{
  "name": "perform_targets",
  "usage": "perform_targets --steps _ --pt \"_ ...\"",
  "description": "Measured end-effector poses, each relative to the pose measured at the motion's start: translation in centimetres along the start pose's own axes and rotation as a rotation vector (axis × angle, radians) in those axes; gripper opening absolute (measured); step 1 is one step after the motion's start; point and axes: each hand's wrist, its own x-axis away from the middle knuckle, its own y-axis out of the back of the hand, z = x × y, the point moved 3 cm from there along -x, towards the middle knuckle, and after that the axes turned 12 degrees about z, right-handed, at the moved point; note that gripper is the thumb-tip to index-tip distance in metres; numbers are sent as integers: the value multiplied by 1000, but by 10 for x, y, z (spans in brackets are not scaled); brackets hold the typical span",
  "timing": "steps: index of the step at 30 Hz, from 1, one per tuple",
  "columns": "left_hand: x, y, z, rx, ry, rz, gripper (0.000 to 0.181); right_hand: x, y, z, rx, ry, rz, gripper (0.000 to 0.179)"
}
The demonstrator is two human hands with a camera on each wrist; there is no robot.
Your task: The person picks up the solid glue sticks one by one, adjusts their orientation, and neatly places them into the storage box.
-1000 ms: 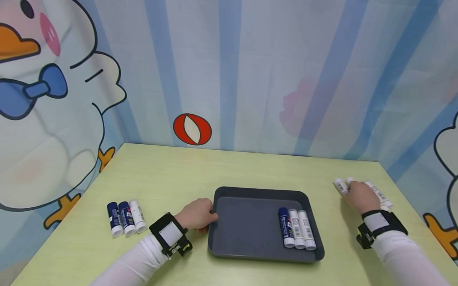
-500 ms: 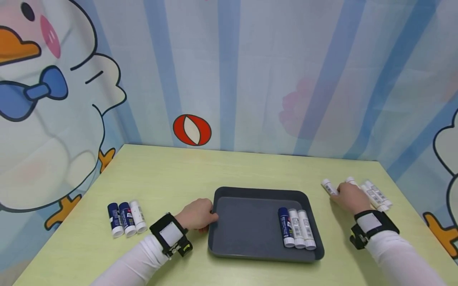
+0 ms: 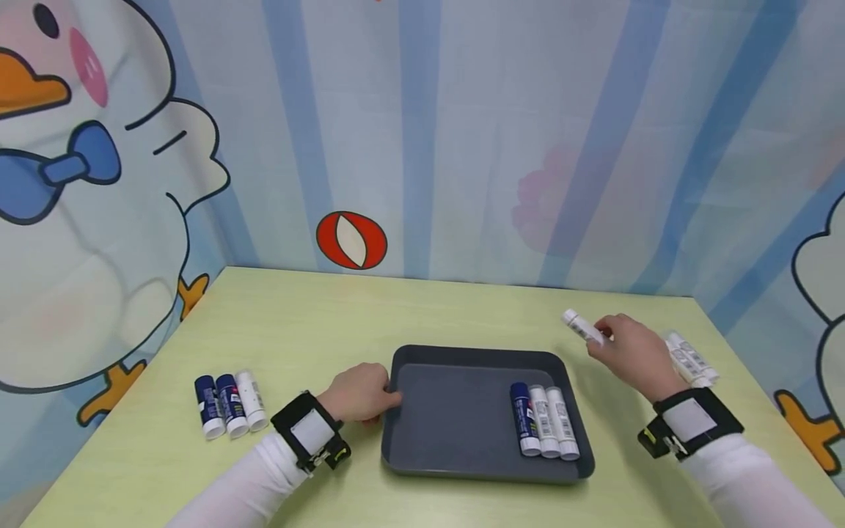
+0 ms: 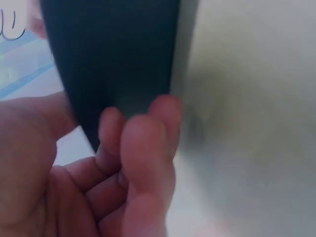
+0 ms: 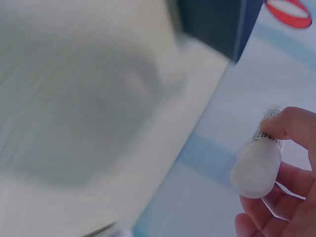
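Observation:
My right hand [image 3: 634,356] pinches a white glue stick [image 3: 583,327] between thumb and fingers, raised over the table right of the tray. In the right wrist view the glue stick's rounded white end [image 5: 256,170] faces the camera, with a printed label beyond it. My left hand [image 3: 359,392] grips the left rim of a dark grey tray [image 3: 449,422]; the left wrist view shows curled fingers [image 4: 143,148] against the tray's underside. Inside the tray, at its right side, lie one blue glue stick [image 3: 524,419] and two white ones [image 3: 551,422] side by side.
Two blue glue sticks [image 3: 221,405] and a white one [image 3: 251,400] lie in a row at the table's left. More white glue sticks [image 3: 689,357] lie at the right, partly behind my right hand. A printed cloth [image 3: 462,147] hangs behind the table [image 3: 317,315].
My right hand has pulled a white glue stick away from the others at the right, then lifted it and moved left towards the tray. The left hand keeps its grip on the rim.

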Motion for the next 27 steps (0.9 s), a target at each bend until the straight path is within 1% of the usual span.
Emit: perform_targets --steps 2,4,6,9,11,12,14,16,18,20,23,27 --pt "0 5 -1 -60 5 -76 49 3 1 18 19 41 -13 29" --pt "1 11 -4 -120 -8 -164 51 7 1 35 48 106 -39 27" --pt "2 16 -10 -166 -31 -256 45 12 -1 52 78 179 -62 25" --pt "7 22 -23 -203 -92 -351 34 20 -6 75 131 281 -97 26" --pt "10 23 -32 -208 -142 -394 32 25 -10 90 159 338 -102 26" --pt "11 22 -37 -210 -178 -406 32 27 -12 96 170 365 -104 26" --pt "13 21 -47 -195 -265 -404 35 30 -15 109 188 414 -103 27" --pt "14 19 -56 -181 -347 -377 41 34 -17 119 200 462 -102 28" --pt "15 16 -64 -173 -410 -346 48 36 -18 127 207 501 -103 29" --pt "15 14 -69 -177 -442 -318 53 38 -19 134 211 533 -100 29" --pt "13 12 -74 -181 -461 -282 56 39 -21 140 209 564 -91 29" --pt "11 9 -76 -166 -475 -225 52 41 -23 144 212 579 -76 29"
